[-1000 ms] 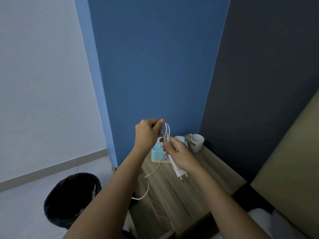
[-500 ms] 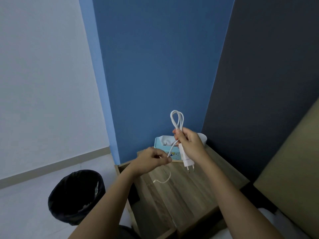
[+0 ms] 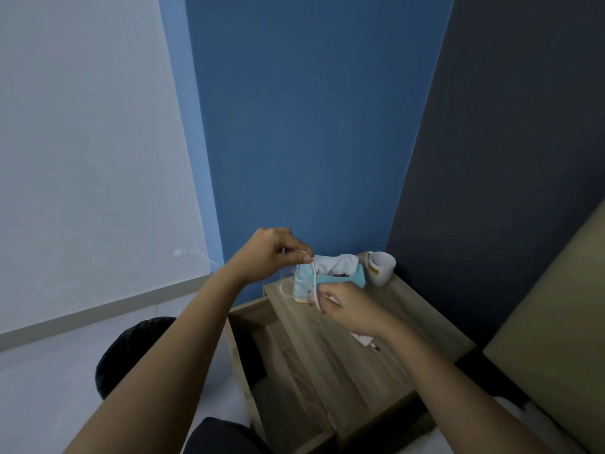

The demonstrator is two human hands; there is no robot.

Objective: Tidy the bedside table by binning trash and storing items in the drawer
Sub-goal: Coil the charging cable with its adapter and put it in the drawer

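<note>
Both my hands hold a white charger cable [image 3: 313,279] above the wooden bedside table [image 3: 366,371]. My left hand [image 3: 271,252] pinches the cable's upper part, and a blurred free end [image 3: 183,253] swings out to its left. My right hand [image 3: 348,306] grips the lower loops and the white plug adapter [image 3: 363,339], which pokes out under the palm. Behind the hands a light blue tissue box [image 3: 340,279] with white tissue sits on the table. The open drawer [image 3: 258,326] shows at the table's left side.
A white mug [image 3: 381,267] stands in the table's back corner by the dark wall. A black-lined trash bin [image 3: 131,348] sits on the floor to the left, partly behind my left arm. A beige headboard [image 3: 563,322] and white bedding lie to the right.
My left hand rose from low over the table up to the cable's top, and my right hand dropped lower with the adapter. The cable's loose end now whips out to the left.
</note>
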